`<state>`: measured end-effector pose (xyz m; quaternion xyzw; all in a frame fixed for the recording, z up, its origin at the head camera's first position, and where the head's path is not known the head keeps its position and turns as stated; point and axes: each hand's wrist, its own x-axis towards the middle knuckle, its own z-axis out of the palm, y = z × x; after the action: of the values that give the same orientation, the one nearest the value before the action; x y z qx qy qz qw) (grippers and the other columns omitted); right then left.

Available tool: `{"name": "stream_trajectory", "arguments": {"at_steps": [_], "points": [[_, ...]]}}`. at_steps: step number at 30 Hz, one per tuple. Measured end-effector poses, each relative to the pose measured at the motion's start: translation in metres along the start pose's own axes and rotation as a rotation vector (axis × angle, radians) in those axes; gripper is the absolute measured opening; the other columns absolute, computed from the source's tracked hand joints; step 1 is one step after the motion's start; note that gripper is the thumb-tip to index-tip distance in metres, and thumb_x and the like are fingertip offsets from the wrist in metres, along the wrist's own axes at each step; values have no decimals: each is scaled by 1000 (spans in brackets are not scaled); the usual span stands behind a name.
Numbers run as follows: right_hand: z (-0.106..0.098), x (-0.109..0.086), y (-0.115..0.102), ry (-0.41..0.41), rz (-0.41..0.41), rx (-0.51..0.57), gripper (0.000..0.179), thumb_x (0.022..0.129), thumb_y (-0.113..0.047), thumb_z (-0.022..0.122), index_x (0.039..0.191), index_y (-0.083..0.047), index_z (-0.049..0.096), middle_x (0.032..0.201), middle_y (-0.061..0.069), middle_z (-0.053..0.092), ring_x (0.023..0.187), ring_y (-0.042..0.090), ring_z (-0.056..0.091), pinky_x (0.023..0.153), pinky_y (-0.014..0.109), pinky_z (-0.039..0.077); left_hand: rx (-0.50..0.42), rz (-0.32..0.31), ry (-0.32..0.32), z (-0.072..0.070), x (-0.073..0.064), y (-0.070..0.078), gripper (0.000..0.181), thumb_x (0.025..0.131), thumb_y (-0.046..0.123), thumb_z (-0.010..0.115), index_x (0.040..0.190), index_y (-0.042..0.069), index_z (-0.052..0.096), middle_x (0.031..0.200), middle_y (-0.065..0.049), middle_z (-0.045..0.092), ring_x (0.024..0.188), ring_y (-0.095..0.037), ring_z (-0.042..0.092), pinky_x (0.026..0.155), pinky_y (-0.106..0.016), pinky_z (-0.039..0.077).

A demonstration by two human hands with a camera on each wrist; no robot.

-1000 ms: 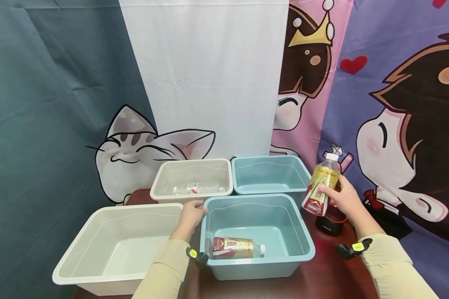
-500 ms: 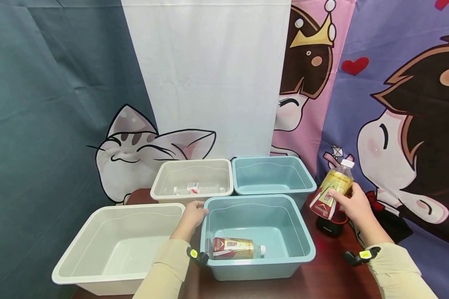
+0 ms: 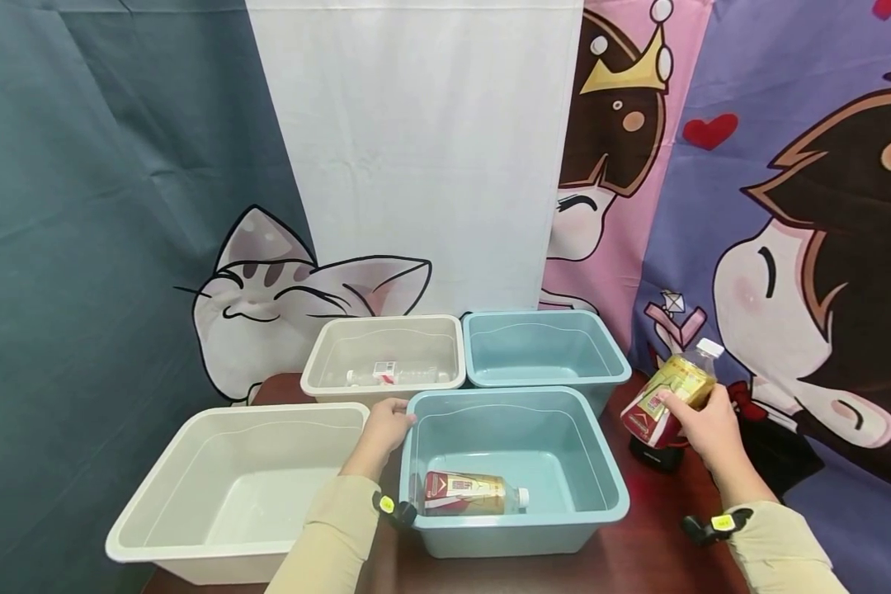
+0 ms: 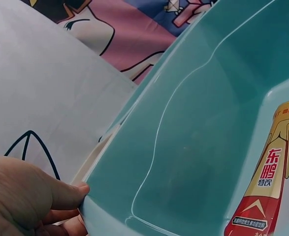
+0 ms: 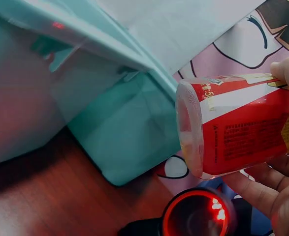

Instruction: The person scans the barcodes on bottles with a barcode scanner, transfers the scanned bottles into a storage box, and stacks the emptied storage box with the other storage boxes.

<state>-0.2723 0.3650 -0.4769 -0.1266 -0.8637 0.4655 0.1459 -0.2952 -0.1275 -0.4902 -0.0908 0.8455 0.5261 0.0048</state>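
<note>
Head view: tilted bottle (image 3: pixel 672 381) is gripped in right hand (image 3: pixel 713 425), left hand (image 3: pixel 384 429) apparently pinching blue bin (image 3: pixel 542 519).

The left sleeve (image 3: pixel 330 528), lower centre of the head view, and the right sleeve (image 3: pixel 780 546), lower right, are showing plain, creased beige fabric. The black left wrist unit (image 3: pixel 403 515) and black right wrist unit (image 3: pixel 701 530) are bearing small, rectangular yellow labels (image 3: pixel 723 523).

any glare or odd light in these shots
Head view: pale sheen inside the front blue bin, reddish glow on table; left wrist view: dimmer, crisp lettering on lying bottle; right wrist view: red glints on round black device.
</note>
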Motion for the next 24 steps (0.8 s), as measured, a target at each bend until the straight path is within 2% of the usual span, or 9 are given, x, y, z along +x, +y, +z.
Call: {"name": "stream_trajectory", "arguments": {"at_steps": [2,4,7,9,11,17,24], "points": [[1,-1,4,13,17,-4,87,93,-47,67,141,12,26,124,36,45,107,45,52,55,24,56,-5,2,3,1,0,0,37,94,6,64,128,-9,60,117,-25,67,105,-39,66,91,-51,56],[2,-2,8,30,29,-22,89,92,-47,68,142,12,25,126,37,44,110,47,50,62,28,56,-4,8,2,1,-1,0,37,94,6,64,127,-9,60,116,-25,67,104,-39,67,90,-50,57],[4,-3,15,70,45,-50,92,90,-48,69,141,13,25,125,38,44,114,50,47,82,46,55,-6,9,5,1,-1,0,37,94,6,63,127,-9,61,116,-25,67,103,-38,67,91,-50,57],[6,-4,20,98,56,-69,93,89,-50,70,141,13,25,126,38,44,117,51,46,93,58,46,-4,11,6,1,0,0,37,94,7,63,127,-9,61,115,-24,68,104,-38,67,91,-51,56],[8,-4,25,121,65,-84,95,88,-51,71,141,13,25,125,39,45,118,53,45,99,64,40,-6,10,8,2,0,0,37,94,7,63,127,-8,61,115,-24,68,104,-38,67,91,-51,56],[13,-6,39,165,103,-123,98,85,-57,72,140,11,27,123,40,47,115,56,47,97,66,40,0,-1,9,2,-1,-1,38,94,8,63,129,-8,59,118,-25,66,107,-40,66,92,-53,55],[22,-12,47,296,133,-129,100,80,-56,77,136,12,28,123,43,48,110,59,49,90,68,41,8,1,22,3,-1,-1,38,94,8,63,129,-8,60,117,-25,67,106,-40,66,92,-52,56]]}}
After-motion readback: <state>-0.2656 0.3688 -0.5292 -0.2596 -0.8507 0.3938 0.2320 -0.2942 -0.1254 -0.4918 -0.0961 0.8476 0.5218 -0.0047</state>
